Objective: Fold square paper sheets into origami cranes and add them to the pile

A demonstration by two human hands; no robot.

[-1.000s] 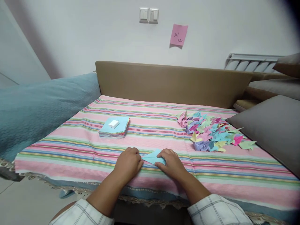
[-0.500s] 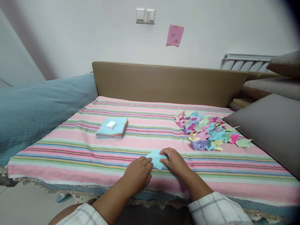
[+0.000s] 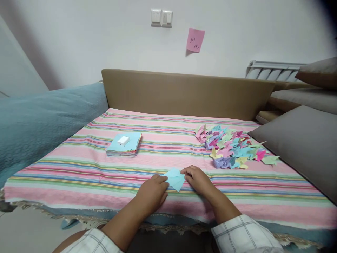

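A small folded sheet of light blue paper (image 3: 174, 178) lies flat on the striped cloth (image 3: 110, 191) between my two hands, with crease lines across it. My left hand (image 3: 153, 190) is closed at the paper's left edge, thumb and fingertips on it. Opposite, my right hand (image 3: 198, 180) pinches the right corner between thumb and fingers. Farther off to the right lies a pile of folded paper cranes (image 3: 234, 146) in several colours. To the left is a stack of square coloured paper (image 3: 123, 149), with a small white block (image 3: 123, 141) resting on top.
Grey cushions (image 3: 300, 133) are piled along the right side. A blue padded armrest (image 3: 52, 116) borders the left, and a brown backrest (image 3: 179, 93) runs along the back. On the wall are a pink note (image 3: 195, 40) and light switches (image 3: 161, 18).
My right thumb and fingers have drawn closer together at the paper's right corner. More of the blue paper's surface and creases now shows. The left hand stays on the left edge.
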